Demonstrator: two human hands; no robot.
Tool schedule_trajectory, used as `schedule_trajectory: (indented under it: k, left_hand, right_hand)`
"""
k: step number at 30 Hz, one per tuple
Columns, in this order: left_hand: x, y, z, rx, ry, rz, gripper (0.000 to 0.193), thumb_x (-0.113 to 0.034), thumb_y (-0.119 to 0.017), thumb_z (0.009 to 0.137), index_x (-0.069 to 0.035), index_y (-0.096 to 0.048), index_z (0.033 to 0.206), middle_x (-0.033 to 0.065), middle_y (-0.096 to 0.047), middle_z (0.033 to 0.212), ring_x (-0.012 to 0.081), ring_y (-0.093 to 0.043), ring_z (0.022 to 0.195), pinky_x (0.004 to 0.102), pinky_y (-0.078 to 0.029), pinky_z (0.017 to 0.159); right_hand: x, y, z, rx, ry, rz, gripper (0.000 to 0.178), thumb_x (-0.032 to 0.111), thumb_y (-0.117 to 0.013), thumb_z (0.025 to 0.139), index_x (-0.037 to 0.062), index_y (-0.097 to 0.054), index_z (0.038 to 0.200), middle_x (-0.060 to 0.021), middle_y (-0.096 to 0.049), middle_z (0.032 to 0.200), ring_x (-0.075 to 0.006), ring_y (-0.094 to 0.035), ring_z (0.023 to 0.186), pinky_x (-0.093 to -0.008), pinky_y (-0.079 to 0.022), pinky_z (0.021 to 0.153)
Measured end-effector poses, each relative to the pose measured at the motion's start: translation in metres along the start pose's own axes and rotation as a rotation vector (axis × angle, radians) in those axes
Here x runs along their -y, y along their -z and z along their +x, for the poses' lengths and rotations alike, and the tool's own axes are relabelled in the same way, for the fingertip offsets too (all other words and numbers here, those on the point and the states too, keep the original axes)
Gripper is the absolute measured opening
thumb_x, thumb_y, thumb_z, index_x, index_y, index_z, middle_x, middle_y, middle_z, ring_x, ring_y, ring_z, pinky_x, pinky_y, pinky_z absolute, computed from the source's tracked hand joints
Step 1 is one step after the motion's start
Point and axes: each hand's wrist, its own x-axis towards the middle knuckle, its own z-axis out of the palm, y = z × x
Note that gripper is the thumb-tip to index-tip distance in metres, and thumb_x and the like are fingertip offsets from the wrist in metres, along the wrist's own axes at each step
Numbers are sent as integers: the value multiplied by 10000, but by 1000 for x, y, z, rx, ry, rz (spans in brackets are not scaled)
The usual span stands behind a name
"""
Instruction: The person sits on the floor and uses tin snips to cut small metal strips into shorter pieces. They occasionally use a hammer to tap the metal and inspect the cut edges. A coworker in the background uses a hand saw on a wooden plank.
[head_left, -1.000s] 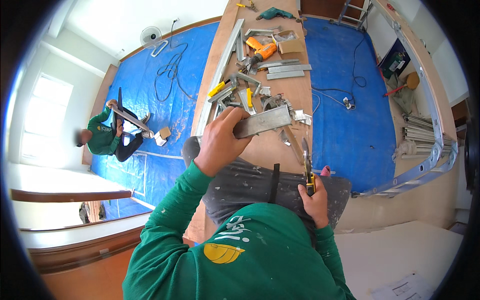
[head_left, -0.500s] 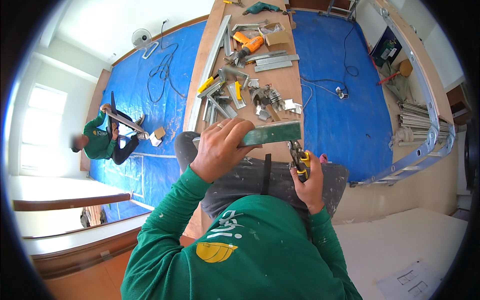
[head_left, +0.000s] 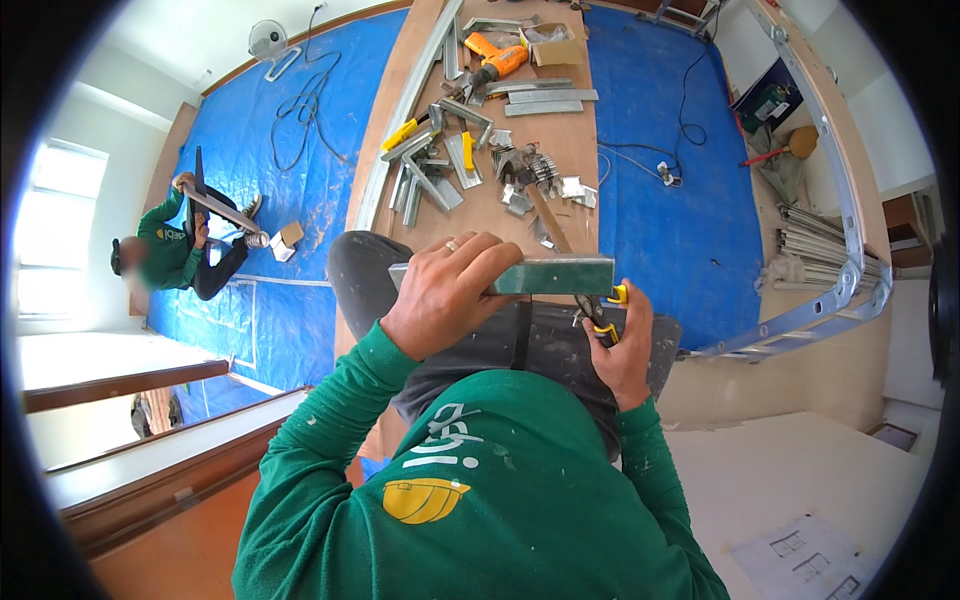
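My left hand [head_left: 445,295] is closed round a short metal channel [head_left: 575,275], held level above my lap with its greenish face toward me. In my right hand [head_left: 628,350] is a pair of tin snips [head_left: 605,328] with yellow and black handles. The snips' jaws lie against or just under the channel's right end, which partly hides them, so I cannot tell whether they grip it. Beyond my hands, a hammer [head_left: 545,212] with a wooden handle lies on the wooden board among small metal brackets [head_left: 575,190].
On the board [head_left: 545,130] lie an orange drill [head_left: 500,62], cut metal pieces [head_left: 425,180], yellow-handled tools [head_left: 467,150] and a small carton [head_left: 555,50]. Blue sheeting [head_left: 640,200] covers the floor. A ladder [head_left: 850,230] stands right. A co-worker [head_left: 180,245] sits left, holding a long strip.
The snips have moved in under the channel's right end, and more of their jaws is hidden. The channel stays in my left hand. My view has shifted slightly.
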Motion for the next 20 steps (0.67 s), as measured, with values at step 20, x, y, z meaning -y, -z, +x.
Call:
schedule_trajectory:
  k: [20]
  left_hand:
    - [18,-4,-30,-196,-255,-102,572,22,-800,579,-110,-642,1113,55,-664,966,223,-638,715,373,-482,599]
  right_hand:
    - [13,18,52,-84,271,-119,933,92,-829,701,28,-419,1536,-189,-525,1425,-441,-521,1306,-638,-303,1218]
